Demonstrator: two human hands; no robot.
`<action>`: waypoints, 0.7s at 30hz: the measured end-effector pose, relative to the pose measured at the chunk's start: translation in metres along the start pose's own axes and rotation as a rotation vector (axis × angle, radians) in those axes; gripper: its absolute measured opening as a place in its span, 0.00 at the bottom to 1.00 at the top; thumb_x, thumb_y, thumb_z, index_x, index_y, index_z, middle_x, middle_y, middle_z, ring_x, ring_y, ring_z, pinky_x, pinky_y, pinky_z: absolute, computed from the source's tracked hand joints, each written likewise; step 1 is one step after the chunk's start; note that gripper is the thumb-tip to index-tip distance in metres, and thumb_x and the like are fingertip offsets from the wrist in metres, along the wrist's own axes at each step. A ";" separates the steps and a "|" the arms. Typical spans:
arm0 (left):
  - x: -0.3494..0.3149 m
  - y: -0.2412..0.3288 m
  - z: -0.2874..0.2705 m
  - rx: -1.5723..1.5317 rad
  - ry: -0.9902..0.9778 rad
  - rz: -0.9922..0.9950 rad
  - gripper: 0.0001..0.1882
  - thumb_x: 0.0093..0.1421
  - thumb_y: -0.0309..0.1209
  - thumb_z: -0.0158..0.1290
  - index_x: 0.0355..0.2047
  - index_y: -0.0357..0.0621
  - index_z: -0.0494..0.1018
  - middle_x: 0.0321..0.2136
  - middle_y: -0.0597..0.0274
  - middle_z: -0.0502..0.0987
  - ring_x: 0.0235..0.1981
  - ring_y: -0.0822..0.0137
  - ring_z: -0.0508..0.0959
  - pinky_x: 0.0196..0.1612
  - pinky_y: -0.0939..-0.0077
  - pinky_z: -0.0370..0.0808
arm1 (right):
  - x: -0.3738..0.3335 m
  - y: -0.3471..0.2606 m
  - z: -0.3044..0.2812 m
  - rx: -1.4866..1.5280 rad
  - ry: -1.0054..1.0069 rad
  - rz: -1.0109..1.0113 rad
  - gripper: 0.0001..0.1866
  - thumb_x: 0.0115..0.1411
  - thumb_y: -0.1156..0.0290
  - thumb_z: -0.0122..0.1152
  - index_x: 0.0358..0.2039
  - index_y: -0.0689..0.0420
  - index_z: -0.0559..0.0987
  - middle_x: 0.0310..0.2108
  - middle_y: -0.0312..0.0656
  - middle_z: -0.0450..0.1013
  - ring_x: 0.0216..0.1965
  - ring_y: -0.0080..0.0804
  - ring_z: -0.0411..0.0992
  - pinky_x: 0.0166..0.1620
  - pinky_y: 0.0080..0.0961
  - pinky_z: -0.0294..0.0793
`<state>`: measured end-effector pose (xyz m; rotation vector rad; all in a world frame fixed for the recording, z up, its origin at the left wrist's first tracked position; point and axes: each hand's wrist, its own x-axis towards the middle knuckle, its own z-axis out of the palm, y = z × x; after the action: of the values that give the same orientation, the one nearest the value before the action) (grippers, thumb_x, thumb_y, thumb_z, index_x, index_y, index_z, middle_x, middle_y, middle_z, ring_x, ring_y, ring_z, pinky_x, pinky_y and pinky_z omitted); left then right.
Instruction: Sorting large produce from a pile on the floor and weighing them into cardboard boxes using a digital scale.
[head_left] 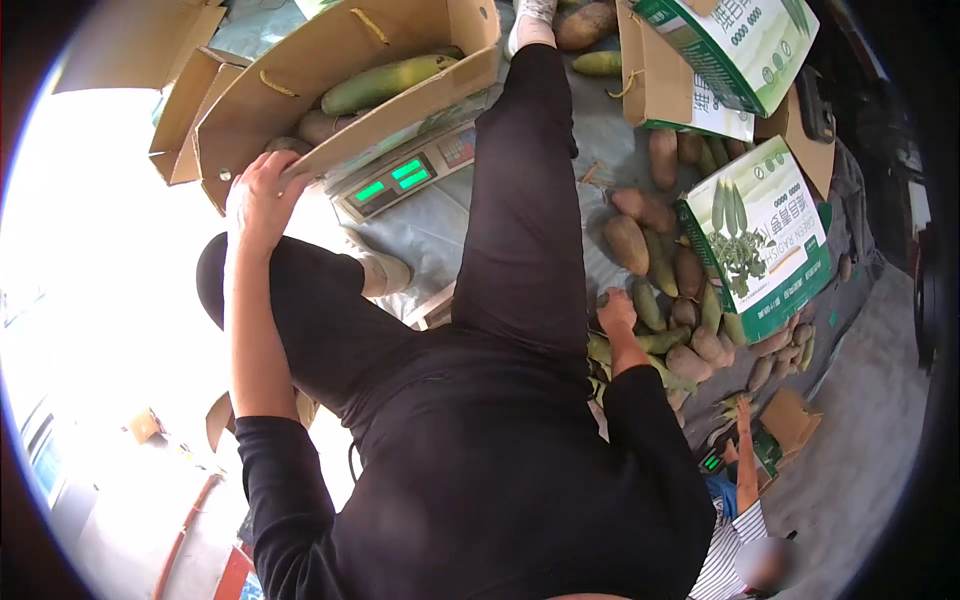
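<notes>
My left hand (262, 195) grips the near rim of an open cardboard carton (335, 140), thumb on one side and fingers on the other. A long green radish (390, 84) and a few brownish roots (322, 126) lie inside. The carton rests on a scale with a lit green display (395, 180). Over the heap to my right, my right hand (617, 312) is closed around a green radish (602, 300), mostly hidden by the fingers. Beside that hand lie more green radishes (648, 305) and reddish-brown roots (626, 246).
A green and white carton (757, 235) stands right of the heap, and more cartons (735, 50) are stacked beyond. Grey sheeting (420, 235) covers the floor. At the lower right, another person (735, 520) reaches toward produce near a second lit display. An open carton flap (135, 45) is at far left.
</notes>
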<state>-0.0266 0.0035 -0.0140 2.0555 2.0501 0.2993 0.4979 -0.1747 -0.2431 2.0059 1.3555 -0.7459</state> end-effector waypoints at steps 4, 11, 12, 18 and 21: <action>0.001 0.003 -0.003 -0.027 -0.004 -0.012 0.12 0.48 0.34 0.57 0.32 0.42 0.74 0.31 0.58 0.76 0.35 0.56 0.75 0.39 0.66 0.70 | -0.010 0.019 -0.013 0.264 0.131 -0.009 0.25 0.45 0.72 0.63 0.46 0.51 0.69 0.45 0.46 0.67 0.48 0.44 0.65 0.48 0.37 0.68; 0.000 0.002 -0.008 -0.034 -0.024 -0.046 0.13 0.49 0.35 0.57 0.33 0.43 0.74 0.33 0.58 0.76 0.36 0.57 0.75 0.41 0.66 0.70 | -0.004 0.030 -0.055 0.695 0.377 -0.184 0.28 0.46 0.77 0.62 0.49 0.58 0.67 0.41 0.45 0.69 0.40 0.38 0.69 0.45 0.30 0.68; -0.002 0.001 -0.008 -0.025 -0.014 -0.034 0.13 0.49 0.36 0.57 0.33 0.43 0.74 0.33 0.58 0.76 0.36 0.57 0.75 0.41 0.66 0.70 | -0.007 0.023 -0.074 0.894 0.456 -0.278 0.27 0.47 0.79 0.61 0.50 0.60 0.67 0.42 0.43 0.69 0.40 0.34 0.69 0.45 0.27 0.68; -0.006 0.001 -0.012 -0.012 -0.002 -0.025 0.14 0.49 0.37 0.57 0.33 0.43 0.74 0.31 0.58 0.76 0.36 0.57 0.75 0.40 0.66 0.70 | -0.070 -0.057 -0.242 1.379 0.754 -0.594 0.24 0.53 0.81 0.55 0.51 0.65 0.64 0.45 0.42 0.66 0.46 0.27 0.66 0.50 0.24 0.65; -0.007 0.000 -0.014 -0.027 0.006 -0.019 0.14 0.49 0.37 0.56 0.34 0.43 0.74 0.31 0.58 0.76 0.36 0.56 0.75 0.40 0.65 0.70 | -0.101 -0.097 -0.309 1.500 0.875 -0.810 0.24 0.54 0.81 0.54 0.52 0.67 0.62 0.46 0.43 0.66 0.47 0.28 0.65 0.50 0.25 0.65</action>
<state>-0.0312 -0.0029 -0.0004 2.0208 2.0566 0.3289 0.4113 0.0223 0.0192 3.0684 2.6917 -1.7147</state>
